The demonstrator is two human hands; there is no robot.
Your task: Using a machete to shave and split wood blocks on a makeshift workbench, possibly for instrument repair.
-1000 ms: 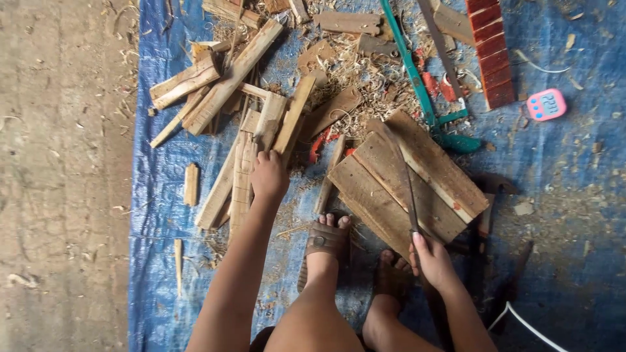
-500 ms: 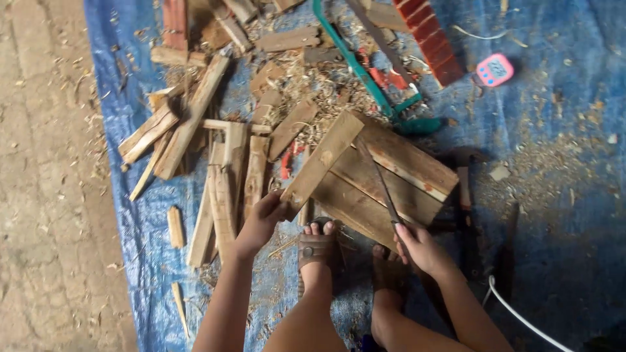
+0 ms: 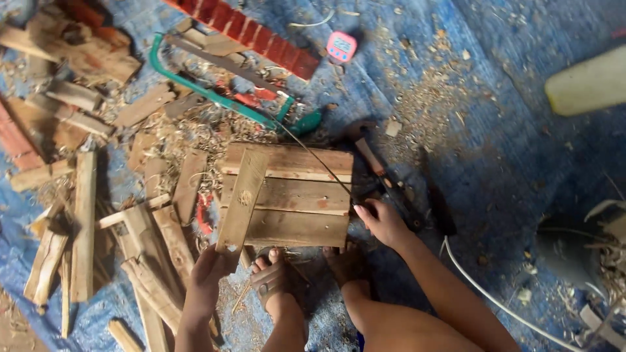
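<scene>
The slat point(image 3: 240, 199) is gripped at its near end by the left hand point(image 3: 207, 277), its axis running toward 12 o'clock across the panel point(image 3: 293, 195); a thin rod point(image 3: 319, 160) is pinched by the right hand point(image 3: 381, 221) at 3 o'clock.

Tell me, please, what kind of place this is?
Probably a makeshift woodworking spot on the ground: a blue tarp strewn with sawdust, wood offcuts, and a green-framed saw beside a slatted wooden panel.

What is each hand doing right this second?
Left hand: closed on the near end of a wooden slat laid across the slatted panel.
Right hand: at the panel's right edge; its grip cannot be told.
</scene>
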